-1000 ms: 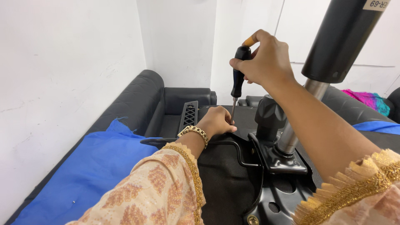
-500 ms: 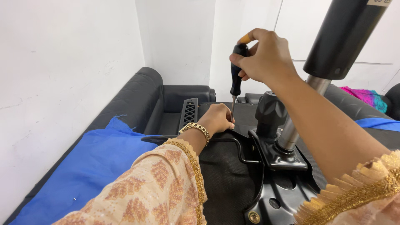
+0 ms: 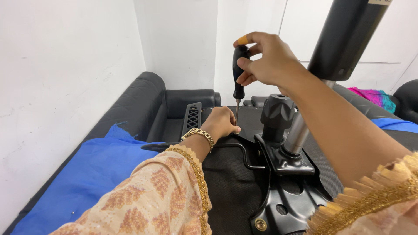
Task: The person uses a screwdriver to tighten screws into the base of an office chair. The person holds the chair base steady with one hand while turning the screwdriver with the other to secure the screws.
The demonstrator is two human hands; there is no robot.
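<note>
My right hand (image 3: 266,58) grips the top of a black-handled screwdriver (image 3: 239,72) held upright, its thin shaft pointing down at the underside of an upturned office chair seat (image 3: 226,191). My left hand (image 3: 222,123), with a gold bracelet on its wrist, rests on the seat with its fingers pinched around the shaft's tip. What lies under the tip is hidden by those fingers. To the right stands the black metal tilt mechanism (image 3: 285,174) with a round knob (image 3: 278,112) and the gas-lift column (image 3: 344,48) rising from it.
The chair lies on a black leather sofa (image 3: 143,102) against white walls. A blue cloth (image 3: 96,174) covers the sofa seat at left. A black chair armrest (image 3: 192,116) lies behind my left hand. A pink and teal cloth (image 3: 374,98) sits at far right.
The screwdriver has shifted slightly left and my right hand has regripped its handle top. My left hand stays at the shaft's tip.
</note>
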